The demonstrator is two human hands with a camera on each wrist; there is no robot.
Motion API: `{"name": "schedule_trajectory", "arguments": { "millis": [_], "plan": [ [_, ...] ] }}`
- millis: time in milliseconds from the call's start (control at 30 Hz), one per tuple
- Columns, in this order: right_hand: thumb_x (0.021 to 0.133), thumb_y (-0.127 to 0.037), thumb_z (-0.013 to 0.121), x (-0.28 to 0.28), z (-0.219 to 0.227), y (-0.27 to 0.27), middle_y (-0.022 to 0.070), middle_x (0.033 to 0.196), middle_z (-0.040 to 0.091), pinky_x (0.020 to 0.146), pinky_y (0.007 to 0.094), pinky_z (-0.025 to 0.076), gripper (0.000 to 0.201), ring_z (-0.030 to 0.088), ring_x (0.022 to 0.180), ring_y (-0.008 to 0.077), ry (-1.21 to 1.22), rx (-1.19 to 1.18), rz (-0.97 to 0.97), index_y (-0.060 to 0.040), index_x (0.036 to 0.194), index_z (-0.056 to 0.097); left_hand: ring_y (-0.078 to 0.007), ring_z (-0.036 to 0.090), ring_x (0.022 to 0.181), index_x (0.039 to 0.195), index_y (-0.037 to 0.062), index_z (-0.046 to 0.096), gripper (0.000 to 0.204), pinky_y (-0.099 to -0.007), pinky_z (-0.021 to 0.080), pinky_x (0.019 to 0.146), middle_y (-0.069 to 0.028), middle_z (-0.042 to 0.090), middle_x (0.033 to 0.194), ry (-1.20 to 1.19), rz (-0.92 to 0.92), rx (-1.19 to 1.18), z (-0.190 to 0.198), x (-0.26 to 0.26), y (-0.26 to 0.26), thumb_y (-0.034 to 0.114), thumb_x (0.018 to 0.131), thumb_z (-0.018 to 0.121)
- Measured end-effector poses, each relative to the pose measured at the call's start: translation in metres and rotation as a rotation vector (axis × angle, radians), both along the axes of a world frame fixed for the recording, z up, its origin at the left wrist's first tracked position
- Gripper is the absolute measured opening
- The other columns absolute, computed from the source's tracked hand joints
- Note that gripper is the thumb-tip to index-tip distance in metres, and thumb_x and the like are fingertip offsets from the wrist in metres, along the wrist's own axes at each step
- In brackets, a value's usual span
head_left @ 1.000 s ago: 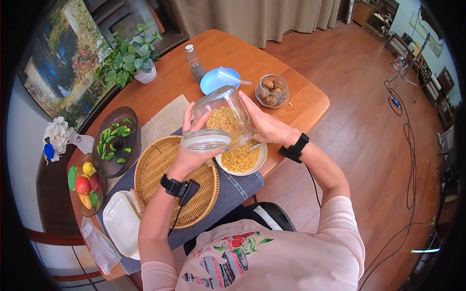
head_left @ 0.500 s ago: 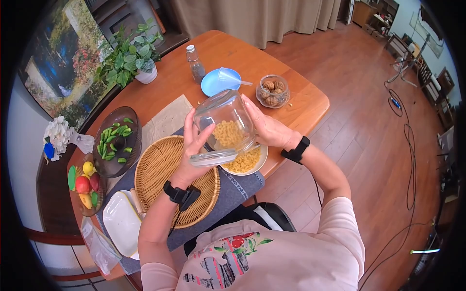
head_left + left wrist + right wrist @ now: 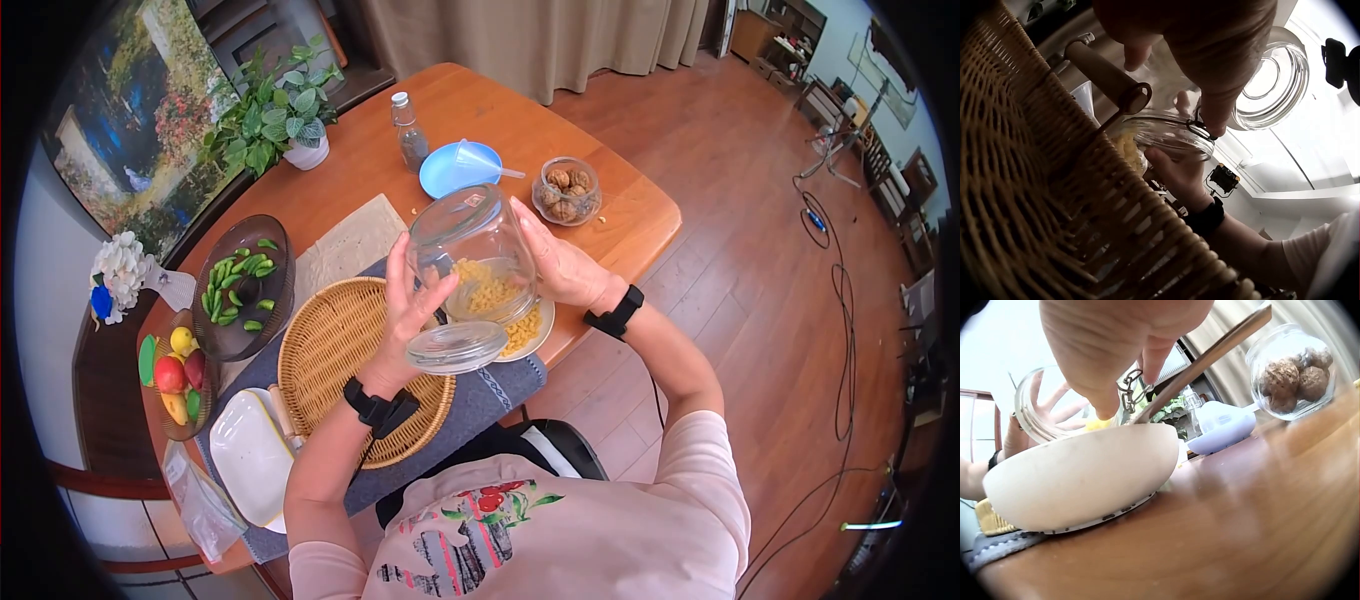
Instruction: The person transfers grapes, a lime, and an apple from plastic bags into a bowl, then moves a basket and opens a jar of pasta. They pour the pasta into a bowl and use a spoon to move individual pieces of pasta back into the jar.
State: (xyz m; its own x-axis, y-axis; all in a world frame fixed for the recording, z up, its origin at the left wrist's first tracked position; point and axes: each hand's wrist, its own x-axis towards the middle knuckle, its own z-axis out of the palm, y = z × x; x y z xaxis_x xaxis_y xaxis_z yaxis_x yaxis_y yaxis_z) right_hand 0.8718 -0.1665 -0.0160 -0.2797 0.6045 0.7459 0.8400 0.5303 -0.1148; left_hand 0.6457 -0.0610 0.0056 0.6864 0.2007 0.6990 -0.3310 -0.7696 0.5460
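Both hands hold a clear glass jar [image 3: 455,230], tipped mouth-down over a white bowl [image 3: 547,330]. The left hand [image 3: 405,310] grips its left side; the right hand [image 3: 562,262] wraps the opposite side. Macaroni [image 3: 487,288] lies inside near the mouth, and more macaroni [image 3: 522,335] fills the bowl, partly hidden by the jar. A glass lid [image 3: 457,348] hangs from the jar on a wire clasp [image 3: 1200,127]. In the right wrist view, a metal handle [image 3: 1210,362] leans out of the bowl [image 3: 1085,472], with the right fingers close over its rim.
Left of the bowl sits a round wicker basket [image 3: 318,350] on a grey cloth [image 3: 500,390]. Behind are a blue dish with a funnel [image 3: 470,160], a jar of walnuts [image 3: 566,192] and a bottle [image 3: 410,135]. Green peppers [image 3: 235,285], fruit and a white tray [image 3: 245,450] stand left.
The jar has tipped further, its base turned up more and the lid hanging lower. Macaroni in it has slid toward the mouth, and less shows inside. Both hands have stayed on the jar.
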Motion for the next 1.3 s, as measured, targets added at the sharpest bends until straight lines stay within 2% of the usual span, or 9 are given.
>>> {"name": "schedule_trajectory", "arguments": {
  "millis": [267, 333, 433, 533, 633, 933, 1067, 1133, 1300],
  "plan": [
    [0.063, -0.001, 0.072, 0.002, -0.009, -0.003, 0.0323, 0.133, 0.026, 0.088, 0.0388, 0.046, 0.097, 0.040, 0.118, 0.0421, -0.014, 0.069, -0.032, -0.0022, 0.137, 0.008, -0.0395, 0.012, 0.132, 0.122, 0.0208, 0.046, 0.061, -0.0493, 0.022, 0.105, -0.0189, 0.003, 0.142, 0.012, -0.094, -0.022, 0.003, -0.001, -0.006, 0.009, 0.069, 0.073],
    [0.064, -0.002, 0.072, 0.001, -0.008, -0.003, 0.0329, 0.132, 0.027, 0.086, 0.0388, 0.047, 0.098, 0.043, 0.115, 0.0425, -0.039, 0.105, -0.054, -0.0023, 0.137, 0.007, -0.0366, 0.012, 0.133, 0.120, 0.0223, 0.048, 0.057, -0.0475, 0.022, 0.106, -0.0175, 0.004, 0.142, 0.097, -0.130, -0.626, 0.004, 0.000, -0.011, 0.006, 0.070, 0.072],
    [0.064, -0.003, 0.073, 0.001, -0.009, -0.007, 0.0338, 0.131, 0.028, 0.082, 0.0386, 0.049, 0.099, 0.047, 0.110, 0.0431, -0.086, 0.167, -0.098, -0.0024, 0.136, 0.006, -0.0356, 0.013, 0.133, 0.119, 0.0222, 0.050, 0.054, -0.0454, 0.022, 0.106, -0.0169, 0.004, 0.142, 0.018, -0.141, -0.784, 0.012, 0.000, -0.022, 0.006, 0.072, 0.071],
    [0.064, -0.004, 0.073, 0.003, -0.010, -0.008, 0.0341, 0.130, 0.029, 0.078, 0.0379, 0.050, 0.100, 0.049, 0.106, 0.0434, -0.115, 0.196, -0.110, -0.0027, 0.137, 0.004, -0.0384, 0.013, 0.132, 0.118, 0.0207, 0.051, 0.050, -0.0476, 0.023, 0.105, -0.0182, 0.005, 0.141, 0.170, -0.092, -0.149, 0.005, -0.008, -0.010, 0.007, 0.073, 0.069],
    [0.065, -0.004, 0.073, 0.002, -0.002, -0.011, 0.0342, 0.130, 0.028, 0.079, 0.0382, 0.050, 0.100, 0.048, 0.107, 0.0443, -0.109, 0.155, -0.094, -0.0028, 0.137, 0.003, -0.0413, 0.014, 0.131, 0.119, 0.0196, 0.052, 0.053, -0.0500, 0.024, 0.104, -0.0197, 0.005, 0.140, 0.218, -0.061, -0.376, 0.015, -0.008, -0.016, 0.010, 0.071, 0.072],
    [0.061, 0.013, 0.055, -0.018, 0.066, 0.005, 0.0251, 0.140, 0.020, 0.103, 0.0393, 0.030, 0.093, 0.027, 0.127, 0.0377, 0.148, -0.276, -0.032, -0.0059, 0.139, 0.008, -0.0343, 0.029, 0.127, 0.127, 0.0110, 0.042, 0.074, -0.0420, 0.031, 0.102, -0.0182, 0.012, 0.141, 0.010, 0.093, -0.173, 0.018, -0.004, 0.008, 0.016, 0.062, 0.079],
    [0.071, 0.005, 0.047, -0.022, 0.087, 0.040, 0.0261, 0.131, 0.035, 0.098, 0.0383, 0.034, 0.072, 0.037, 0.121, 0.0360, 0.290, -0.426, -0.092, -0.0013, 0.136, 0.017, -0.0184, 0.037, 0.120, 0.140, 0.0164, 0.017, 0.086, -0.0419, 0.035, 0.097, -0.0054, 0.036, 0.132, 0.071, 0.011, -0.593, 0.033, -0.001, 0.039, 0.022, 0.074, 0.072],
    [0.075, 0.002, 0.044, -0.028, 0.095, 0.063, 0.0253, 0.125, 0.043, 0.095, 0.0372, 0.036, 0.063, 0.042, 0.118, 0.0342, 0.326, -0.449, -0.135, 0.0004, 0.134, 0.023, -0.0213, 0.042, 0.115, 0.140, 0.0143, 0.016, 0.076, -0.0424, 0.036, 0.095, -0.0044, 0.039, 0.129, 0.013, 0.003, -1.119, 0.054, 0.000, 0.047, 0.032, 0.082, 0.062],
    [0.080, -0.006, 0.041, -0.037, 0.095, 0.122, 0.0264, 0.106, 0.054, 0.085, 0.0395, 0.042, 0.045, 0.053, 0.102, 0.0370, 0.375, -0.632, -0.301, 0.0025, 0.124, 0.039, -0.0381, 0.015, 0.128, 0.138, 0.0187, 0.021, 0.081, -0.0501, 0.022, 0.101, -0.0107, 0.019, 0.140, 0.076, -0.018, -1.496, 0.037, -0.001, 0.105, 0.050, 0.076, 0.063]
  ]
}}
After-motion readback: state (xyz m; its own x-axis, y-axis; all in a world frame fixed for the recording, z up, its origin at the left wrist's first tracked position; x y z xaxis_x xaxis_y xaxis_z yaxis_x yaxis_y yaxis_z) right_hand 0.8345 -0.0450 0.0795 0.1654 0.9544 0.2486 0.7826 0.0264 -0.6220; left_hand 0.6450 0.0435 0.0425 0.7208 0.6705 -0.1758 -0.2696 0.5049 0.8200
